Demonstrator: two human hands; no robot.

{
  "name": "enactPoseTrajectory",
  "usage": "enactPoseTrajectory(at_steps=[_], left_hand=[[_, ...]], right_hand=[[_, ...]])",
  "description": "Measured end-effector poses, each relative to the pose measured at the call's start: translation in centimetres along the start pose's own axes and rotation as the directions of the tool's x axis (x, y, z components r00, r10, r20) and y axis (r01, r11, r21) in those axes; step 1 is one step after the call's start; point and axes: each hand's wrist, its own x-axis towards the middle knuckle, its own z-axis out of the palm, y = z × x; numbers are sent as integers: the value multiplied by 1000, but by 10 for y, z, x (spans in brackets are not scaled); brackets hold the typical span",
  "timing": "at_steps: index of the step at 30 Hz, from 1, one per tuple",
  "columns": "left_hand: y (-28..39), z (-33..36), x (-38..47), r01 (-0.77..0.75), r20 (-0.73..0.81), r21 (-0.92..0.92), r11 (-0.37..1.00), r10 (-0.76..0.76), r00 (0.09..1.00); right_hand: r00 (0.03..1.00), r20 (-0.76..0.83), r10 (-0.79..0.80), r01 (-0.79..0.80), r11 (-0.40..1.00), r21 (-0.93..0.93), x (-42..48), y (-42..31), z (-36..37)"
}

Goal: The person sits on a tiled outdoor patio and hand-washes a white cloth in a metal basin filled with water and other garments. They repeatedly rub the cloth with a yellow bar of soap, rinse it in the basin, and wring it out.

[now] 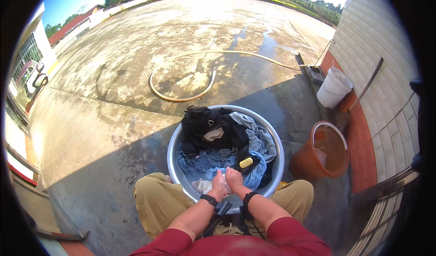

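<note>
A round metal basin [174, 147] stands between my knees, full of wet clothes. My left hand [219, 184] and my right hand [234, 178] meet over its near side, both gripping a white cloth [203, 186] that hangs out to the left. Just beyond them a yellow bar of soap [246, 162] rests on dark fabric. Black clothing with a buckle [224, 133] is heaped at the far side. Blue denim [204, 160] lies in the middle, grey-blue cloth [260, 138] along the right, and a light blue garment [260, 171] close to my right hand.
An orange bucket [306, 157] with something pale inside stands right of the basin. Behind it are a white bucket [335, 87] and a stick [368, 82] leaning on the tiled wall [378, 51]. A hose [170, 97] curls across the partly wet concrete [112, 137].
</note>
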Motion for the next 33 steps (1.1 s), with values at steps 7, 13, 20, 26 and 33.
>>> enactPoseTrajectory(at_steps=[7, 13, 20, 26, 33], left_hand=[[9, -2, 1, -135, 48, 196, 971, 128, 991], [32, -21, 19, -599, 443, 409, 688, 424, 790], [18, -29, 10, -216, 418, 259, 941, 92, 904], [-6, -19, 6, 103, 145, 34, 994, -107, 984], [-9, -23, 9, 7, 99, -115, 993, 4, 995]], right_hand=[[990, 41, 133, -126, 982, -141, 0, 11, -29], [828, 558, -66, -131, 943, 305, 31, 37, -64], [994, 100, 52, -96, 855, 509, 33, 10, -66], [974, -44, -220, 224, 963, 147, 9, -2, 3], [957, 35, -288, 275, 938, 213, 6, 2, 14]])
